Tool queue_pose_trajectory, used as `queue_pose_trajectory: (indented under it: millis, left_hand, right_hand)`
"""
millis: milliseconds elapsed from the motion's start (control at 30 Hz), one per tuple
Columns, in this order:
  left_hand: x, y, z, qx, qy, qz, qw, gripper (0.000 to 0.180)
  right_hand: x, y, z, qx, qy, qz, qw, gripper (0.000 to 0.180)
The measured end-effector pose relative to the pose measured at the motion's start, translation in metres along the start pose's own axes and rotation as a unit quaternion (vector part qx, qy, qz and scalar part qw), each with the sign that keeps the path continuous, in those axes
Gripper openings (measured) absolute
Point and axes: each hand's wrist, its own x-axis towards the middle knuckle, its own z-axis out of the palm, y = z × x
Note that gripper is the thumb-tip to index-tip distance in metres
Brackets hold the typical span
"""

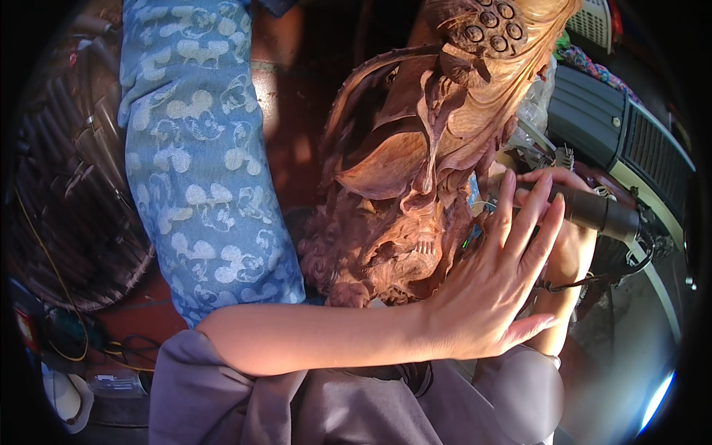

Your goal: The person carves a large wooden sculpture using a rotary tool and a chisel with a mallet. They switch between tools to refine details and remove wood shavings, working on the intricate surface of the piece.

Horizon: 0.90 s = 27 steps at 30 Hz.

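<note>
A reddish-brown wood carving (415, 148) with curling leaves, ruffled folds and a lotus seed pod fills the middle. My left hand (493, 285) reaches across from the left, its fingers stretched out and nearly straight, with nothing in them. It lies over the lower right side of the carving, in front of my right wrist. Partly hidden behind it, my right hand (569, 241) is wrapped round a black cylindrical corded handpiece (604, 213) beside the carving. The handpiece's working end is hidden by my hands.
Long blue cloth (200, 163) with a pale pattern lies left of the carving. Beyond it stands a round basket (122, 285) full of dark-handled tools. A grey ribbed case (593, 111) is at the right, near a black cord (593, 280). Yellow cable (55, 271) trails at far left.
</note>
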Motion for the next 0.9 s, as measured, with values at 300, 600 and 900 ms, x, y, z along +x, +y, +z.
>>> queue_pose_trajectory:
  millis: [300, 600, 900]
  left_hand:
    - [-0.001, 0.001, 0.003, 0.017, 0.004, 0.001, 1.000, 0.104]
    - [0.009, 0.002, 0.003, 0.073, -0.001, -0.006, 0.997, 0.098]
    - [-0.007, 0.009, 0.007, 0.028, -0.043, -0.019, 0.998, 0.098]
  right_hand:
    - [-0.005, 0.004, -0.001, -0.037, 0.005, -0.019, 0.999, 0.025]
    - [0.001, 0.016, -0.003, 0.040, -0.001, -0.011, 0.999, 0.017]
    - [-0.017, 0.023, -0.008, 0.031, -0.021, 0.095, 0.995, 0.027]
